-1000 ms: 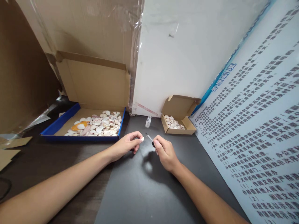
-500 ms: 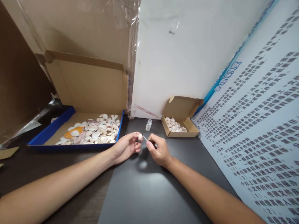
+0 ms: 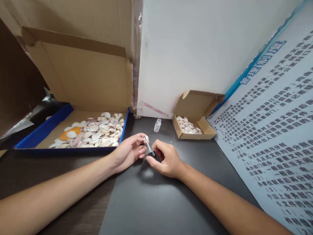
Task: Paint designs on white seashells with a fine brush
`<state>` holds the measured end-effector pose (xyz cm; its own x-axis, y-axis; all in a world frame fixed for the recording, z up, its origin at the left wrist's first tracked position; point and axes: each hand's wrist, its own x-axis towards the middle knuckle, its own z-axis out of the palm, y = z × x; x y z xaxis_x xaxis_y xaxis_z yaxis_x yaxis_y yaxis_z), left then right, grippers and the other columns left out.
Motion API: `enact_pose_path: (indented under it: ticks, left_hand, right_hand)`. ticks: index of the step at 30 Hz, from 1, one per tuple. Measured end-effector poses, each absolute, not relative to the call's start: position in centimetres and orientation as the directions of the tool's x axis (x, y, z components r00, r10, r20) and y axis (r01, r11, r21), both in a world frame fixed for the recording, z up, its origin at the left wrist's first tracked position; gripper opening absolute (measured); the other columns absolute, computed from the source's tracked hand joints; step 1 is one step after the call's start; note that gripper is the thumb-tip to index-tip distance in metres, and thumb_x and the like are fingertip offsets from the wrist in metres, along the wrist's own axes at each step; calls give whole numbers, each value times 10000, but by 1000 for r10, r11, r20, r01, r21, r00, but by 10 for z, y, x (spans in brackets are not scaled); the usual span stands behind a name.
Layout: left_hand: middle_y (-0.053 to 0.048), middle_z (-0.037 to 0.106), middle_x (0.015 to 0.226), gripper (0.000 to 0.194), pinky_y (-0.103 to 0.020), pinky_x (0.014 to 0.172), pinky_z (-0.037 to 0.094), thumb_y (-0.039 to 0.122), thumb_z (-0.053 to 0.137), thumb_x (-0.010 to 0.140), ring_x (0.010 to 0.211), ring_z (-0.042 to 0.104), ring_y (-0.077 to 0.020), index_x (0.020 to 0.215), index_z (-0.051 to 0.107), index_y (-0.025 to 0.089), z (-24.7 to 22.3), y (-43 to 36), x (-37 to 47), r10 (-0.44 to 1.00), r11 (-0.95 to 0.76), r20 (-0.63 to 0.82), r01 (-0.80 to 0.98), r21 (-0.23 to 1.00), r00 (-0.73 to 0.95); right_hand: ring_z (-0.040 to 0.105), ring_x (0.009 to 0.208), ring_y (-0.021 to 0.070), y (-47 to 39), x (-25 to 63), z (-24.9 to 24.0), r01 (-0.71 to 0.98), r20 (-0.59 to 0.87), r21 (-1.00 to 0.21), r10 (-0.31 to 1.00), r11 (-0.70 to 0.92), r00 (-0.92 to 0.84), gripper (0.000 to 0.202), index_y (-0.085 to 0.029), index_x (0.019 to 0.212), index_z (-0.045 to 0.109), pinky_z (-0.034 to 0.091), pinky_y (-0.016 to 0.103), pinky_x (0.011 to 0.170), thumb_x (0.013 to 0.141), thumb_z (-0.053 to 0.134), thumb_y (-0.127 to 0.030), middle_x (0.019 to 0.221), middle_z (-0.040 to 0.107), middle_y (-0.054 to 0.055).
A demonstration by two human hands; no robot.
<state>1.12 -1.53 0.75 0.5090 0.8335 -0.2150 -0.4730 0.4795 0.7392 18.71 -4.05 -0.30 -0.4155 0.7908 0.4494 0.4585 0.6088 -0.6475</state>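
My left hand pinches a small white shell between thumb and fingertips, above the dark table. In my right hand is a small brush with a black cap and a thin pale stem. My thumb and fingers are at the black cap, and the stem slants up and left to the shell. Whether the tip touches the shell is hard to make out. Just beyond both hands stands a small clear bottle, with no cap on it and whitish contents.
At left, a blue-sided cardboard box with a raised lid holds many shells. A smaller cardboard box with shells stands back right. Behind is a white panel; a printed poster leans along the right.
The brush has turned in my right hand, its stem now steeper and the black cap more visible. My right fingers have loosened around it. The camera view has shifted slightly.
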Motion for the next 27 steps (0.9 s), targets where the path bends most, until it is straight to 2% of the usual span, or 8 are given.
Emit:
enact_pose_path:
  ticks: [7,14,20,27]
  left_hand:
    - [10,485,735,43,-209,485,402,112,575,782,535,412,-75,752,590,138,9,-17,11,836,471,-215,-459,754,505]
    - [-1,490,741,36,-203,491,402,136,585,788,551,401,-79,760,608,131,7,-17,11,835,466,-211,-449,762,508]
    - [8,505,736,18,-207,491,402,124,608,767,544,403,-74,781,605,136,9,-18,11,843,453,-203,-453,768,499]
    - [10,522,736,116,-219,487,405,227,638,828,539,404,-78,776,577,144,8,-18,12,850,448,-208,-458,768,483]
  right_hand:
    - [336,517,85,-42,187,-4,494,371,-661,819,565,-438,291,-214,697,383,282,230,547,818,605,-357,601,412,-65]
    - [355,531,91,-43,188,-4,468,402,-645,789,604,-464,234,-213,733,423,294,226,539,825,596,-342,633,440,-56]
    - [349,509,85,-43,188,-4,494,376,-656,815,571,-441,256,-213,714,409,288,224,529,817,602,-346,604,426,-64]
    - [357,507,82,-43,187,-5,490,368,-655,808,576,-459,256,-212,719,407,289,222,532,810,612,-335,602,427,-66]
